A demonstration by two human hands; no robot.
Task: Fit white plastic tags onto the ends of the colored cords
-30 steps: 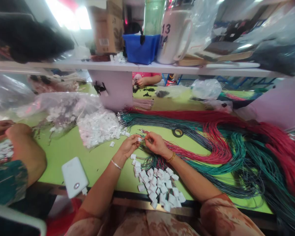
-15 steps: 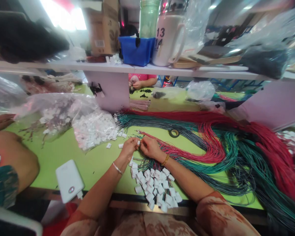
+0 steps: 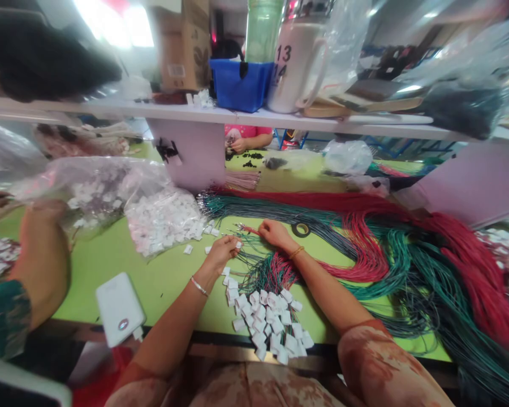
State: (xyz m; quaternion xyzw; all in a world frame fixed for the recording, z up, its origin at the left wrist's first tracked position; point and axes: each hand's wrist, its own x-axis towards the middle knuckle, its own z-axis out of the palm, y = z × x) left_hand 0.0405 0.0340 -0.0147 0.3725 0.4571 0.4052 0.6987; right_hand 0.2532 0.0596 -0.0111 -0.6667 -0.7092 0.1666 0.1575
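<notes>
Pinched in the fingers of my left hand is a small white connector housing, with thin dark wires running off to the right of it. My right hand is up and to the right, its fingers closed over the red wires near their bare metal ends; whether it grips one is hidden. Green and black wires lie between the two hands. Below them, a pile of white connectors with wires attached lies at the table's front edge.
A clear bag of white connectors lies left of my hands. A roll of black tape rests among long wire bundles. A white power bank sits at front left, near a co-worker's arm. A shelf spans above.
My right hand has left the connector and moved up and right onto the red wires. My left hand stays nearly in place with the connector. The co-worker's arm at left has shifted.
</notes>
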